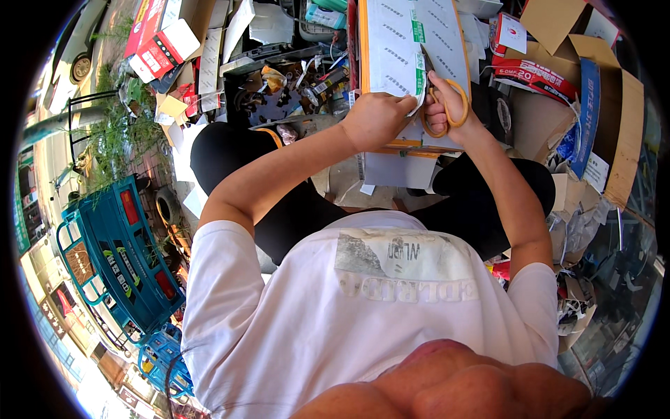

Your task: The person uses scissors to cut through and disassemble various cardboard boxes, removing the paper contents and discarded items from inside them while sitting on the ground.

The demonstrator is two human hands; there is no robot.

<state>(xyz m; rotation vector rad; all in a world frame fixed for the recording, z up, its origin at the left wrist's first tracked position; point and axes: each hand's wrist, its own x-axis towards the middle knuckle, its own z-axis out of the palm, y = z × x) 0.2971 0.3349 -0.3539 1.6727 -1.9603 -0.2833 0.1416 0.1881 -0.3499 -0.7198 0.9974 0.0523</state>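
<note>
Item: scissors [427, 63], dark-bladed, with orange loop handles. You have them above the near part of the upper face of a long carton [391, 42], set between your knees. Their tips point away from you and a little to the left; the loops lie toward you, the long axis running roughly with the carton's length.

Right hand [445, 110]: closed on the handles, fingers curled at the loops. Whether the blades are parted is too small to tell.

Left hand [380, 120]: folded, thumb and forefinger together on the near end of the green tape [417, 31], just beside the scissors. Your hands are close to each other, left arm bent across.

Markings: carton white, with rows of small grey print and orange edging; the tape bears white lettering along its middle. Your white T-shirt [391, 314] carries a grey picture and raised pale letters.

Surroundings: a dark bin [234, 112] of mixed scraps left of the carton; to the right, a red printed box [534, 78] and an open brown carton [624, 133] with a blue lettered panel. Far left, a teal vehicle [125, 251] with red lamps.
</note>
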